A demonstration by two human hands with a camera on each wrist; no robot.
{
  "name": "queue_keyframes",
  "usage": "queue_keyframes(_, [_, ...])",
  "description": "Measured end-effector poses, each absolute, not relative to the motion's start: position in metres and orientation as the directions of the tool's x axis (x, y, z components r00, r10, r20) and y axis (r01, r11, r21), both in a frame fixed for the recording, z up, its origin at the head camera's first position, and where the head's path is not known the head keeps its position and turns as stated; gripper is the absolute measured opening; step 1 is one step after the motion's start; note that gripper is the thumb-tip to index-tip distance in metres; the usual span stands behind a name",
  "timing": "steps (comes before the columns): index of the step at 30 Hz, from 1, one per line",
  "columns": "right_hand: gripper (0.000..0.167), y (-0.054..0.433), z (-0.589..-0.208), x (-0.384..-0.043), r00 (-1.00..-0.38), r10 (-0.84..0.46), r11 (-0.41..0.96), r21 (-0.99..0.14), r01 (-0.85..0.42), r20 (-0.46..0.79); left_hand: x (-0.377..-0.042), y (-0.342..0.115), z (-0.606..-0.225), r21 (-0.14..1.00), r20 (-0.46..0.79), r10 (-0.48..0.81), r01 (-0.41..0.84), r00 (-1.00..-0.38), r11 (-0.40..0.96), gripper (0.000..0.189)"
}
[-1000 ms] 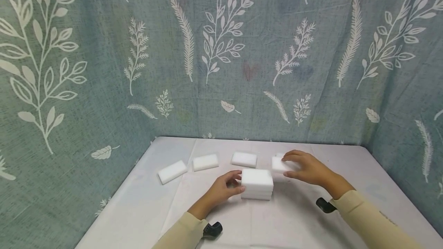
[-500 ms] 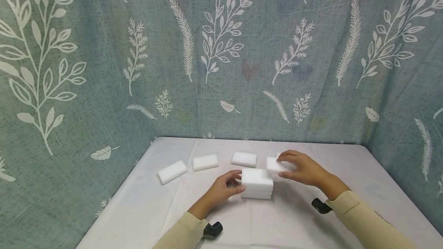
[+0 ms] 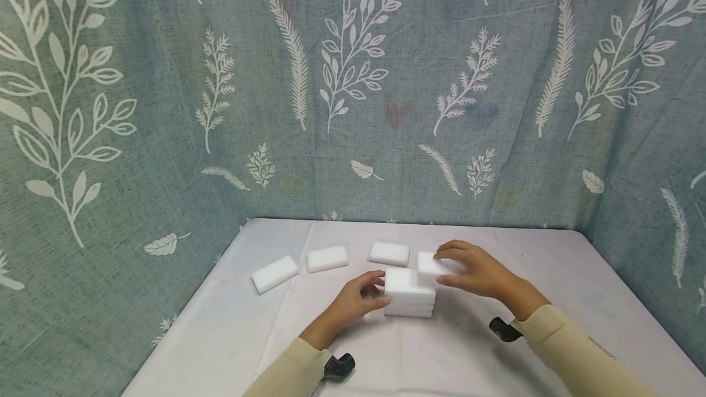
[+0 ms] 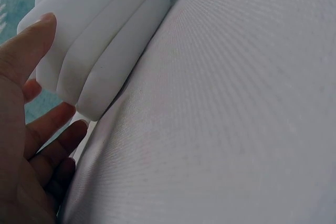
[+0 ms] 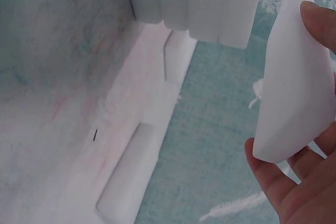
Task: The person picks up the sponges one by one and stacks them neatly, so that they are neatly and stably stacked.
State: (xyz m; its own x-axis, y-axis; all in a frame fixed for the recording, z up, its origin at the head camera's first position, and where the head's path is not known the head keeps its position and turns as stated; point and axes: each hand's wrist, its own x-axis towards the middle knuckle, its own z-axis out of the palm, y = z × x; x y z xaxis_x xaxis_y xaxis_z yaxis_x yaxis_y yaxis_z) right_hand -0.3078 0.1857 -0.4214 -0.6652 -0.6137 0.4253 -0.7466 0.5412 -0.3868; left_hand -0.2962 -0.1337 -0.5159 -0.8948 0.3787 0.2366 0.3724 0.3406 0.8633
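A stack of several white sponge blocks stands on the white-covered table, its long sides facing front and back. My left hand holds the stack's left end, thumb on the near face and the other fingers bent around the end. In my right hand is another white sponge, pinched between thumb and fingers by its right end. That sponge is raised, and its left part overlaps the stack's back right corner in the head view. In the right wrist view a gap separates it from the stack.
Loose white sponges lie farther back: one at the left, a second sponge beside it, and a third sponge behind the stack. A patterned blue-green cloth rises behind the table and along both sides.
My right hand has carried its sponge leftward, from right of the stack to over its back right corner. The left hand and the stack have stayed in place.
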Motion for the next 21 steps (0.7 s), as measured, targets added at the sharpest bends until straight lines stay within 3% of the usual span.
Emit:
queue_keyframes(8, [0.042, 0.177, -0.42, -0.306, -0.684, -0.614, 0.558, -0.396, -0.729, 0.394, -0.296, -0.132, -0.515, 0.862, 0.232, 0.371, 0.367, -0.899, 0.35, 0.056])
queue_keyframes(21, [0.041, 0.168, -0.428, -0.306, -0.652, -0.625, 0.523, -0.389, -0.758, 0.43, -0.273, -0.129, -0.483, 0.852, 0.273, 0.387, 0.408, -0.881, 0.327, 0.053])
